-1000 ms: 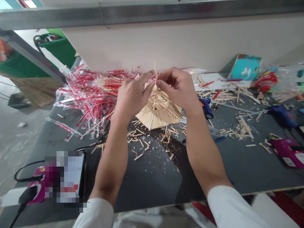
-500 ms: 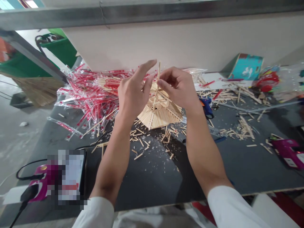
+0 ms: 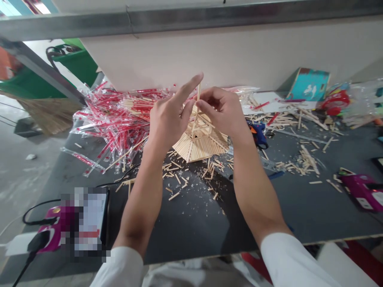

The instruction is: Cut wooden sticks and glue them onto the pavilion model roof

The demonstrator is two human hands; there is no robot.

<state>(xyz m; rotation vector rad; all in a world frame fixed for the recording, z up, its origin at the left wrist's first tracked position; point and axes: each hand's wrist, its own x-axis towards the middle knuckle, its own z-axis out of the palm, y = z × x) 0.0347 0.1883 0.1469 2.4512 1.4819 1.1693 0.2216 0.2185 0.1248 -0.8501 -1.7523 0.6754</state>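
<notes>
Stick [image 3: 198,91], thin and pale, stands nearly upright over the peak of a cone-shaped stick model [image 3: 205,144] that rests on the dark tabletop [image 3: 299,207]. Only its top shows clearly between the hands. Lower down it blends in with the model's own ribs, so where it ends is hard to tell.

The right hand [image 3: 226,111] pinches the stick between thumb and forefinger, and its other fingers curl in and cover the model's far side. The left hand [image 3: 168,119] has its forefinger stretched straight out and well apart from the thumb. The thumb lies just beside the stick, and I cannot tell whether it touches.

A blue glue gun [image 3: 259,134] is half hidden behind the right wrist. A pile of red-wrapped sticks [image 3: 119,115] lies to the left. A purple device [image 3: 363,192] is cut off at the right edge.
</notes>
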